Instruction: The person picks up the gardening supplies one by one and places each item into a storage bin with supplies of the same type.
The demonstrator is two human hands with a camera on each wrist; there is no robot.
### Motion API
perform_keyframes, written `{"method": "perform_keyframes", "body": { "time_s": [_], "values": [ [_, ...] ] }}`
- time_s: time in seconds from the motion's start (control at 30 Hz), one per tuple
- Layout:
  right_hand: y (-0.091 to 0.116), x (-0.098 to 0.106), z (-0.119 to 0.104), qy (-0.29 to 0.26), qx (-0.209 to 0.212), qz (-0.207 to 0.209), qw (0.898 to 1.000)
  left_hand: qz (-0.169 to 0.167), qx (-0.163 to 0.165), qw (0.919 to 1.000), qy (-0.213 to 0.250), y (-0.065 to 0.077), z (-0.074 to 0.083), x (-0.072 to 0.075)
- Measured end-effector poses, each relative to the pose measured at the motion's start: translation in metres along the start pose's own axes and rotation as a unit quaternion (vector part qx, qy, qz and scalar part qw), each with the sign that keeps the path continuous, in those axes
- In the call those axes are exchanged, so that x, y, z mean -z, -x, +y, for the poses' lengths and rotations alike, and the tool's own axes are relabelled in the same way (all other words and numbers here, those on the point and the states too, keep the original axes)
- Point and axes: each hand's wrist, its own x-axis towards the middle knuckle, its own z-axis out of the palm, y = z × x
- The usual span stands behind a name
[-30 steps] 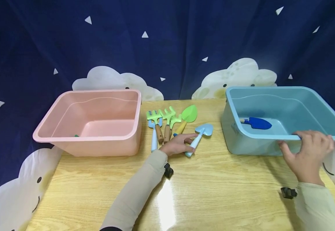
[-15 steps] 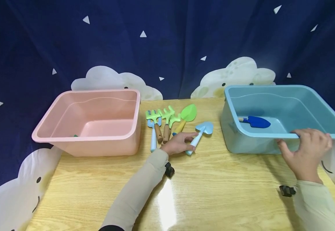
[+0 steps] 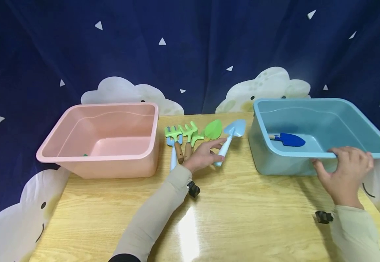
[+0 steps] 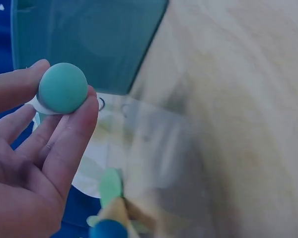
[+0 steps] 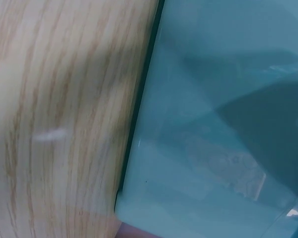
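My left hand (image 3: 204,156) pinches the handle of a light blue toy trowel (image 3: 235,128) between thumb and fingers. In the left wrist view the handle's round mint-green end (image 4: 63,88) faces the camera, and the blade is hidden behind the hand. My right hand (image 3: 348,174) grips the front rim of the blue bin (image 3: 265,140), fingers over the inside and thumb outside. A dark blue trowel (image 3: 291,139) lies inside that bin. The right wrist view holds mostly the bin's outer wall (image 5: 203,148); the right hand is not clearly seen there.
Left of the trowel lie several small hand rakes (image 3: 188,131), a light blue fork (image 3: 173,158) and a green trowel (image 3: 213,129) partly behind my left hand. A pink bin (image 3: 121,167) stands at the left, a small green bit (image 3: 85,155) inside. A dark blue curtain (image 3: 193,51) hangs behind.
The light blue trowel has risen off the table in my left hand, its blade moving away from me and tilting up. My right hand stays on the bin's rim.
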Motion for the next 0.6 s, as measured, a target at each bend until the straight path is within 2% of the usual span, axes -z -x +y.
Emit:
{"method": "perform_keyframes", "body": {
  "time_s": [0.13,0.37,0.6],
  "values": [
    [0.0,-0.002,-0.002,-0.004,0.004,0.007,1.0,0.0,-0.006,0.9999,-0.013,-0.002,0.012,0.005],
    [0.0,-0.001,-0.002,-0.007,0.005,0.012,1.0,-0.008,-0.035,0.9967,-0.073,-0.006,0.036,0.016],
    [0.001,0.0,-0.001,-0.002,0.003,0.005,1.0,-0.004,-0.031,0.9973,-0.066,-0.011,0.055,0.032]
  ]
}}
